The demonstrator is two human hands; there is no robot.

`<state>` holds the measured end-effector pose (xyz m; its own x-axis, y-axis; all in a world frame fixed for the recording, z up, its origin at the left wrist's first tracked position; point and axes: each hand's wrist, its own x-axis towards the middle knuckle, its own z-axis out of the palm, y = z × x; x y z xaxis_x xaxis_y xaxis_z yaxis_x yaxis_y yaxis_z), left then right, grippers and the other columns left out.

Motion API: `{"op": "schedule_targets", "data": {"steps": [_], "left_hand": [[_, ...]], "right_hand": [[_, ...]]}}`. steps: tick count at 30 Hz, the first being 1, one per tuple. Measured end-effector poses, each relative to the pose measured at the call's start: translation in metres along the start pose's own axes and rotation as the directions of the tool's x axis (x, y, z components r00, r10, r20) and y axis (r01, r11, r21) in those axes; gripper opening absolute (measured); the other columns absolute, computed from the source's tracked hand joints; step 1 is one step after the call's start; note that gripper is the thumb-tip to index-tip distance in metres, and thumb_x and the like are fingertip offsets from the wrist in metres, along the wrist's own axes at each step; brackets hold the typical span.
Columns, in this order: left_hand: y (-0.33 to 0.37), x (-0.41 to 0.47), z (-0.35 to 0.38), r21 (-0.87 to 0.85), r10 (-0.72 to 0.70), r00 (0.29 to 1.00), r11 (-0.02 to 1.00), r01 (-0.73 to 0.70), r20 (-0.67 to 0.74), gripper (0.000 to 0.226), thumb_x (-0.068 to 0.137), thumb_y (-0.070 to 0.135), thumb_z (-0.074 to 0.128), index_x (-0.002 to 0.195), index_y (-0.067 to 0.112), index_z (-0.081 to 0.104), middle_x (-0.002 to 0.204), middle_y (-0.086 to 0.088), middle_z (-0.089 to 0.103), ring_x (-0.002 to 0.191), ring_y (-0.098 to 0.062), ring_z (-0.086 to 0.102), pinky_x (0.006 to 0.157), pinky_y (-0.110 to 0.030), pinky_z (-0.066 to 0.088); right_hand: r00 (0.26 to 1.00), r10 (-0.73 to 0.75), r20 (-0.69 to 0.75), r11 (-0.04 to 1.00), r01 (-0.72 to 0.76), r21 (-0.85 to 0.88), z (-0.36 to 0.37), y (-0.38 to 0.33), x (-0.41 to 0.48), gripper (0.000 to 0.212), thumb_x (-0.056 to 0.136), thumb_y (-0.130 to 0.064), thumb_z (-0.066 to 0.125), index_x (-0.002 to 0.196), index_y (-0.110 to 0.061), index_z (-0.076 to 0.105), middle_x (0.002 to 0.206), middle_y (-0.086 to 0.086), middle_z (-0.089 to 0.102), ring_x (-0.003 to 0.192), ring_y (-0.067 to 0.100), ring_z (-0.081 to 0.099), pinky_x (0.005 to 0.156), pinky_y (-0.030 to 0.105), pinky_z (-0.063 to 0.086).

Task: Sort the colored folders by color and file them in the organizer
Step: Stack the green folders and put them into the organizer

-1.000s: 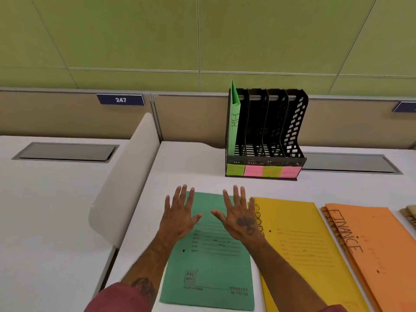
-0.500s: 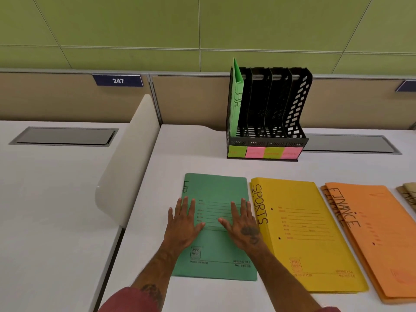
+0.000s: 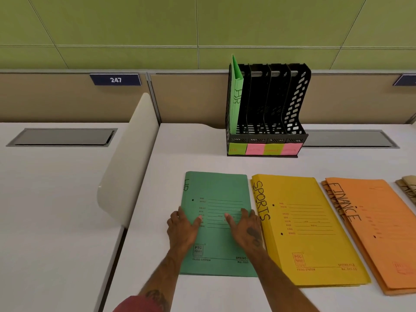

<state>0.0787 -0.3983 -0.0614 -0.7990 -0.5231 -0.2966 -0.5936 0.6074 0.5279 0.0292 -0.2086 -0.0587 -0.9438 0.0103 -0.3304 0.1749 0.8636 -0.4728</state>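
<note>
The green folder, marked HR along its spine, lies flat on the desk directly in front of the person. The left hand pinches its 9 o'clock edge and the right hand its 3 o'clock edge. Each thumb rests on the cover and the fingers curl down over the side. The black organizer stands upright at about 1 o'clock from the folder, well apart from it. Another green HR folder already stands in its leftmost slot, and the other three slots look empty.

The step in hand appears to be lifting this folder to file it with its match. The yellow folder lies just beside it at 3 o'clock, so the right fingers should slip under the green edge alone and not drag yellow along. An even lift on both sides would keep the cover shut. It should then be tipped upright and slid into the leftmost slot beside the standing one. The orange folders farther toward 3 o'clock need no touching yet.
</note>
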Motion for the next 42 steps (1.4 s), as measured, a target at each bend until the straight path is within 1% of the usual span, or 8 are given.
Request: {"op": "schedule_targets", "data": {"steps": [7,9,12,18,28,34,38,42], "left_hand": [[0.005,0.008,-0.010,-0.218,-0.098,0.991,0.969,0.115,0.089,0.091,0.082,0.064,0.064,0.148,0.010,0.033,0.142,-0.015,0.040,0.133,-0.035,0.037,0.107,-0.051,0.039],[0.000,0.010,-0.014,-0.284,-0.092,0.987,0.951,0.125,0.129,0.077,0.081,0.062,0.068,0.132,0.008,0.050,0.130,-0.015,0.052,0.121,-0.033,0.053,0.100,-0.050,0.048],[-0.004,0.006,-0.023,-0.566,-0.029,0.980,0.813,0.139,0.199,0.056,0.075,0.053,0.077,0.107,0.010,0.063,0.107,-0.010,0.072,0.085,-0.023,0.074,0.079,-0.045,0.061],[0.010,-0.004,-0.031,-0.646,0.062,0.981,0.760,0.073,0.184,0.049,0.080,0.035,0.080,0.120,0.018,0.058,0.107,-0.002,0.073,0.083,-0.018,0.075,0.077,-0.042,0.062],[0.063,-0.003,-0.073,-0.617,0.169,0.977,0.785,-0.054,0.129,0.026,0.094,0.018,0.063,0.119,0.015,0.060,0.104,-0.004,0.074,0.083,-0.019,0.075,0.077,-0.044,0.062],[0.152,-0.016,-0.101,-0.453,0.354,0.929,0.814,-0.363,-0.107,0.021,0.095,0.034,0.061,0.114,0.028,0.054,0.101,0.007,0.071,0.082,-0.008,0.072,0.073,-0.039,0.061],[0.199,-0.034,-0.092,-0.337,0.439,0.872,0.805,-0.488,-0.216,0.021,0.097,0.042,0.052,0.112,0.030,0.044,0.091,0.005,0.069,0.072,-0.009,0.071,0.063,-0.039,0.061],[0.231,-0.051,-0.075,-0.149,0.496,0.779,0.799,-0.583,-0.383,0.022,0.101,0.036,0.044,0.120,0.030,0.035,0.096,-0.002,0.070,0.070,-0.019,0.069,0.062,-0.042,0.058]], "right_hand": [[0.999,0.019,-0.040,0.995,-0.016,0.095,-0.006,0.001,0.004,0.086,0.087,-0.073,0.051,0.149,-0.014,0.037,0.151,0.012,0.042,0.139,0.029,0.036,0.111,0.043,0.037],[0.999,0.021,-0.044,0.994,-0.016,0.109,-0.008,0.001,0.005,0.088,0.086,-0.073,0.051,0.149,-0.014,0.038,0.149,0.012,0.044,0.138,0.029,0.038,0.110,0.043,0.037],[0.999,0.028,-0.043,0.991,-0.022,0.135,-0.012,0.000,0.006,0.091,0.083,-0.076,0.053,0.149,-0.014,0.039,0.148,0.011,0.047,0.137,0.030,0.042,0.110,0.043,0.039],[1.000,0.025,-0.009,0.988,-0.023,0.152,-0.019,-0.011,0.004,0.101,0.078,-0.084,0.050,0.149,-0.013,0.041,0.146,0.012,0.052,0.134,0.031,0.048,0.108,0.046,0.046],[0.990,-0.063,0.128,0.981,0.037,0.190,-0.061,-0.023,0.005,0.099,0.078,-0.086,0.043,0.146,-0.014,0.043,0.143,0.011,0.053,0.126,0.030,0.054,0.102,0.044,0.050],[0.941,-0.309,-0.135,0.914,0.333,0.233,-0.187,-0.107,0.014,0.104,0.075,-0.087,0.046,0.153,-0.022,0.027,0.146,0.012,0.051,0.128,0.033,0.053,0.101,0.048,0.049],[0.877,-0.400,-0.266,0.860,0.459,0.221,-0.276,-0.151,0.011,0.107,0.073,-0.086,0.048,0.155,-0.033,0.006,0.121,0.012,0.065,0.093,0.034,0.070,0.084,0.047,0.058],[0.814,-0.420,-0.402,0.878,0.477,0.047,-0.339,-0.170,0.010,0.086,0.082,-0.066,0.053,0.148,-0.019,0.025,0.102,0.007,0.068,0.084,0.027,0.070,0.077,0.041,0.059]]}}
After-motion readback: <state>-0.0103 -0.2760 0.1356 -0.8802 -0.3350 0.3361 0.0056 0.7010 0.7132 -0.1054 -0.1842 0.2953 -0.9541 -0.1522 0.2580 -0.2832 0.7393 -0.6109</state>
